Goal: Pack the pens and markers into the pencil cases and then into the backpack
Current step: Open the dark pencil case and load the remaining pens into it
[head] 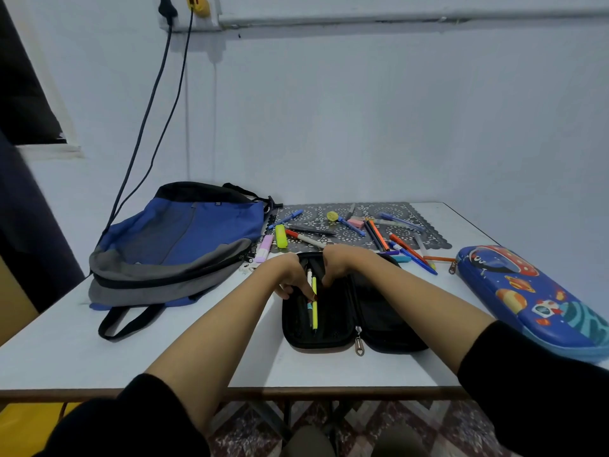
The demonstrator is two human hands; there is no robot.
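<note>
The left hand curls its fingertips onto a slim neon yellow pen that lies just beneath them in the open black pencil case, with its long axis pointing toward the person. The right hand, just beside, is also curled; what it holds, I cannot tell.

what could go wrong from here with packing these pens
1. The blue space pencil case lies near the right edge of the table, beside the right forearm; a sweep of that arm might push it off.
2. The left hand and right hand crowd the open black pencil case; the yellow-green pen inside could get dragged out or caught in the zip.
3. The loose pens on the patterned mat might roll when reached for.
</note>
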